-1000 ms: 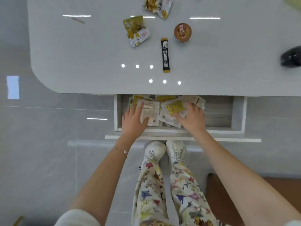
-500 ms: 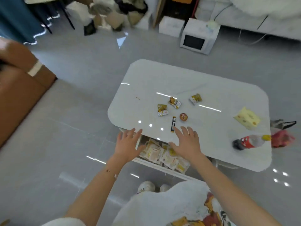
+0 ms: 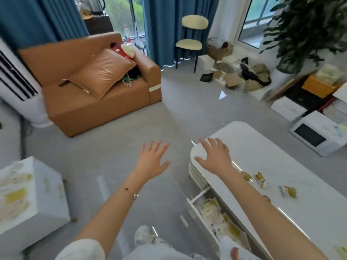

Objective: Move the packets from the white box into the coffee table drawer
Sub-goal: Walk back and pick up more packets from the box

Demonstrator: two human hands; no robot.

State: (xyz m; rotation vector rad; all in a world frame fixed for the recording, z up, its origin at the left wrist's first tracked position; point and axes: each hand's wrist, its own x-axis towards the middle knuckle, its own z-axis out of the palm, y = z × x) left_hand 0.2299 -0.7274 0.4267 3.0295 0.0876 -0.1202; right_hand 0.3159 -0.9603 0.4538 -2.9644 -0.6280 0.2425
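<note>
The white box stands on the floor at the lower left, its top showing blurred yellow and white packets. The coffee table is at the right, and its drawer is pulled out below the tabletop with several white and yellow packets lying in it. My left hand hovers over the floor between box and table, fingers spread, holding nothing. My right hand is spread above the table's rounded near corner, also empty.
A few snack packets lie on the tabletop. A brown sofa with a cushion stands at the back left, a chair by the curtains, boxes and a microwave on the floor at the right. My feet are by the drawer.
Both hands have left the packets in the drawer and risen, empty and spread. My view has swung up and left from the drawer toward the room and the white box.
</note>
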